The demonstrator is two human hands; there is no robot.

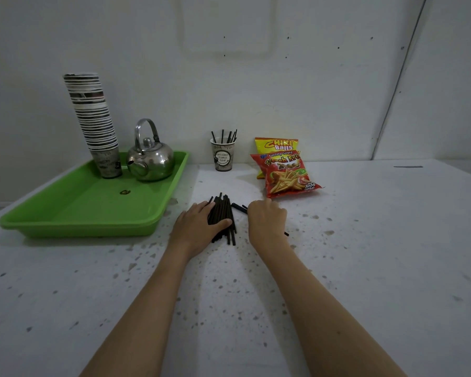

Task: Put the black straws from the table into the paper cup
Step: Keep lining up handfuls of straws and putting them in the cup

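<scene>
- The black straws (223, 217) lie in a loose pile on the table (365, 240). More stand in the paper cup (223, 159), well apart by the wall.
- The left hand (199, 224) grips the pile, thumb across it.
- The right hand (267, 220) is curled over stray straws (238, 207); I cannot tell whether it pinches one.
- Advice: draw the strays into the bundle and square the ends before lifting. The cup looks light and may tip towards the snack bags (286, 172).

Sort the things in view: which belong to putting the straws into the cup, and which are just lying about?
Job: black straws, paper cup with some straws already in it, left hand, right hand.
Lying about: green tray, kettle, stack of cups, snack bags.
</scene>
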